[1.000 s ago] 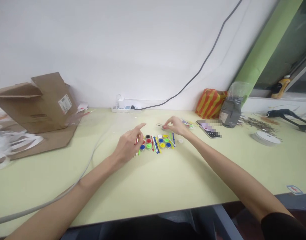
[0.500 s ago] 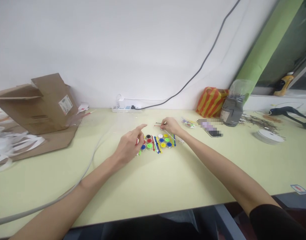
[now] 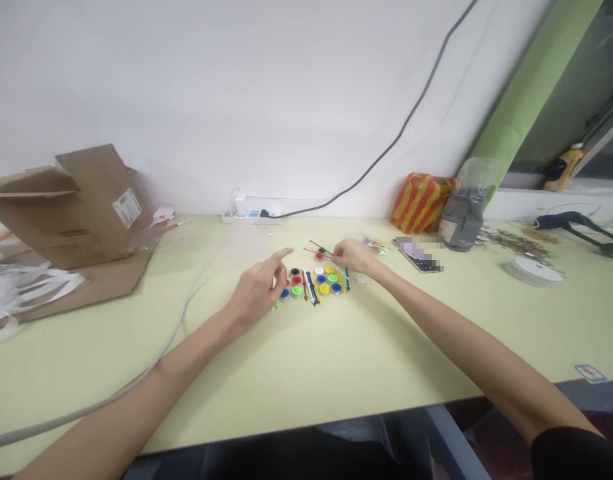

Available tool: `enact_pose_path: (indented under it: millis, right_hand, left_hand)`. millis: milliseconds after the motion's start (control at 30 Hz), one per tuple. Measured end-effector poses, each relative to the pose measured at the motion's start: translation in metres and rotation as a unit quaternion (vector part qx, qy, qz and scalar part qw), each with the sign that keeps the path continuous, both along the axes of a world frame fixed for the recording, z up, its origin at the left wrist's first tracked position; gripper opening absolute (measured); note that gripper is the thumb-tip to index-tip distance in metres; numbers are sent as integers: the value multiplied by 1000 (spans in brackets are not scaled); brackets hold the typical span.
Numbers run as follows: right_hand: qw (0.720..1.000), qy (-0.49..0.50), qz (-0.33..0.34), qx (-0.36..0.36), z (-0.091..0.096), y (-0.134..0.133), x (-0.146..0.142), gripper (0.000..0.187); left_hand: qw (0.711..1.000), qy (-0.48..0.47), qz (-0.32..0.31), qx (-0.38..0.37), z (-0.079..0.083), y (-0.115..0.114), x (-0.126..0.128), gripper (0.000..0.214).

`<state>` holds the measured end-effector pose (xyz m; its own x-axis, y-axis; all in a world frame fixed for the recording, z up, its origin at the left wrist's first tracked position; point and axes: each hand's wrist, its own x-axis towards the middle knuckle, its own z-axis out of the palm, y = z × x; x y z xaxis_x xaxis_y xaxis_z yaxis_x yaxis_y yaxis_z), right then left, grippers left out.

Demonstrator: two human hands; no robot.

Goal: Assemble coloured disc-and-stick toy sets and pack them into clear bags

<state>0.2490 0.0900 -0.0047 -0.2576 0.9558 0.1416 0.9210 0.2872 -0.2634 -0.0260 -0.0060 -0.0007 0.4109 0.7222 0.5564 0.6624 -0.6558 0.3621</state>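
Observation:
My left hand [image 3: 256, 292] rests by the left group of small coloured discs [image 3: 297, 291], its index finger stretched out and the other fingers partly bent. It covers some of the discs and thin sticks, and nothing shows in its grip. My right hand [image 3: 355, 256] pinches the ends of thin black and red sticks [image 3: 316, 251], which point left over a black disc and a red disc [image 3: 319, 256]. Several coloured sticks with arrow-like ends [image 3: 311, 288] lie between the two disc groups. White, yellow, green and blue discs [image 3: 325, 289] form the right group.
A cardboard box [image 3: 93, 213] and white strips [image 3: 46, 283] are at the left. Against the wall lies a power strip [image 3: 249, 215]. Rightward are a bag of coloured parts [image 3: 377, 248], a phone [image 3: 419, 255], a striped bag [image 3: 420, 203] and a white roll [image 3: 532, 271].
My right hand has shifted slightly right, drawing the stick ends with it. A black and a red disc now show below the sticks. My left hand keeps its pose.

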Motion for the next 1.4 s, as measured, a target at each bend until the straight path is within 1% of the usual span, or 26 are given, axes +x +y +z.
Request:
enact_pose_path:
  millis: [100,267,433,700,867,1000,1133,1233,1300,1400]
  right_hand:
    - [1000,-16,-12,-16,0,-5,1,16]
    - [999,-23,-3,-38,0,-10,4,11]
    - [999,-21,-11,-31,0,-17,10,10]
    - [999,-14,0,-34,-1,-19,15,9]
    - [998,-27,10,-56,0,-18,19,8]
    - [999,-30,5,-39,2,-20,20,7]
    - [1000,-7,-16,-8,10,-21,19,9]
    - [1000,5,-23,-4,15,-23,20,10]
    - [1000,-6,-21,-9,15,-26,19,11]
    - [999,-25,-14,-19,9,-33,16,13]
  left_hand:
    - [1000,-1,-3,0,0,0,1,41]
    - [1000,-3,-6,-7,1,0,1,42]
    - [1000,-1,-10,-4,1,-1,1,41]
    - [1000,3,-7,-6,1,-1,2,41]
    - [1000,5,-10,-5,1,-1,2,41]
    - [1000,7,-12,3,1,0,1,42]
    - [1000,6,-15,2,0,1,1,42]
    - [1000,4,-14,4,-1,1,1,41]
    - [1000,4,-13,4,-1,1,1,41]
    - [1000,8,-14,1,-1,1,1,42]
